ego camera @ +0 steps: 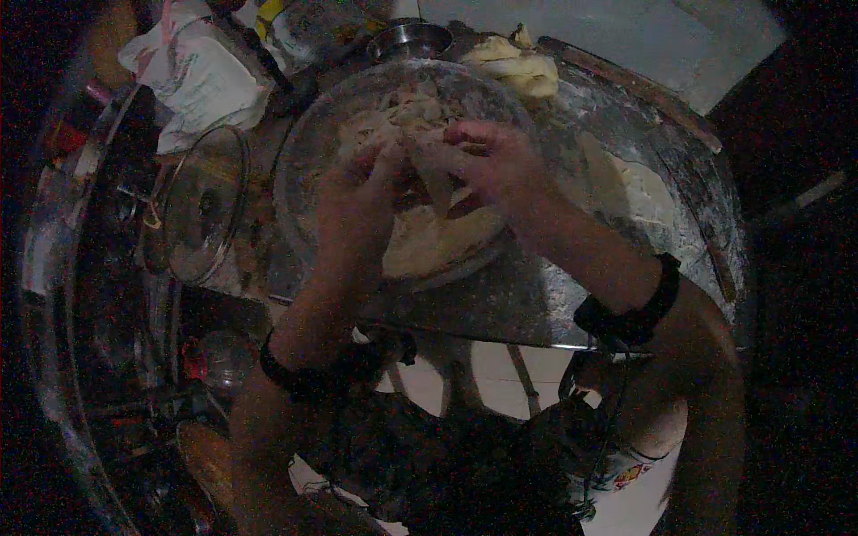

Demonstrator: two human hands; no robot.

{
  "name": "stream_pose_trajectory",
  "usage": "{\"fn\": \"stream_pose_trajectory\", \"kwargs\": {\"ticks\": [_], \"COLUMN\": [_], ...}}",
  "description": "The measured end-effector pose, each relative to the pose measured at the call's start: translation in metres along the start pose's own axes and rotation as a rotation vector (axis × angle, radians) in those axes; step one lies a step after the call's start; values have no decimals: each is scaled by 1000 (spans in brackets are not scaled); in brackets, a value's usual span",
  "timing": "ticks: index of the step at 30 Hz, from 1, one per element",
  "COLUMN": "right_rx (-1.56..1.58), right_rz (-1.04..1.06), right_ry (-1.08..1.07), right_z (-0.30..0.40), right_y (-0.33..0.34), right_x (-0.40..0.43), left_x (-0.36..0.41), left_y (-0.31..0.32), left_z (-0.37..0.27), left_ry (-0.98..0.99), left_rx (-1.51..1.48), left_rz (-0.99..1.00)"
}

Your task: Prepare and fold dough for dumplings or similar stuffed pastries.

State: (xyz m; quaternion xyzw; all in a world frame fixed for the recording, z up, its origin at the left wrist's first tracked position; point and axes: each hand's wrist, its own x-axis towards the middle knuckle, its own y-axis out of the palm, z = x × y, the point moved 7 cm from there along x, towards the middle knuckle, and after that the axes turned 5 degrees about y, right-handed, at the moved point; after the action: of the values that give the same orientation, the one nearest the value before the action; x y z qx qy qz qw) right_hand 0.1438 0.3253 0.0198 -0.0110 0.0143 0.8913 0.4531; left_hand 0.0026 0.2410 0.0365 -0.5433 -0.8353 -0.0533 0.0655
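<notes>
The picture is dark and grainy. A wide round basin (295, 154) sits before me, dusted with what looks like flour. Both hands are raised over it. A thin, limp piece of dough (436, 171) hangs between them; my right hand (493, 157) grips its right side with bent fingers. On its other side is my left hand (375, 167), fingers curled at the dough, though shadow hides the fingertips. Crumpled dough strips (415, 107) lie heaped at the basin's far side. A broad pale sheet of dough (429, 241) rests in its near part.
A yellowish dough lump (513, 63) and a metal bowl (410, 41) stand beyond the basin. Right, a brown rolling pin (637, 90) and a white flour pile (647, 191) lie on the floury table (697, 181). Left are a glass lid (204, 204) and a white plastic bag (208, 80).
</notes>
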Motion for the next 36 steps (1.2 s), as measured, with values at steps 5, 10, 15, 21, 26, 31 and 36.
{"fn": "stream_pose_trajectory", "kwargs": {"ticks": [5,10,15,21,26,31,36], "right_rx": [-8,-22,19,30,79,16,65], "right_rz": [-5,-6,58,42,31,5,-13], "right_ry": [45,46,4,56,35,64,55], "right_z": [-3,-2,9,-4,3,-7,-5], "right_y": [1,1,7,3,4,1,0], "right_x": [1,3,-4,1,-3,3,0], "left_x": [-2,9,5,0,-2,8,3], "left_y": [5,-2,-2,5,4,1,-1], "left_z": [-3,18,8,4,3,20,10], "left_ry": [4,-48,-45,-108,-92,-12,-88], "left_rx": [-26,-85,-115,-176,-210,-236,-91], "left_rz": [6,1,-29,-1,-19,54,-38]}}
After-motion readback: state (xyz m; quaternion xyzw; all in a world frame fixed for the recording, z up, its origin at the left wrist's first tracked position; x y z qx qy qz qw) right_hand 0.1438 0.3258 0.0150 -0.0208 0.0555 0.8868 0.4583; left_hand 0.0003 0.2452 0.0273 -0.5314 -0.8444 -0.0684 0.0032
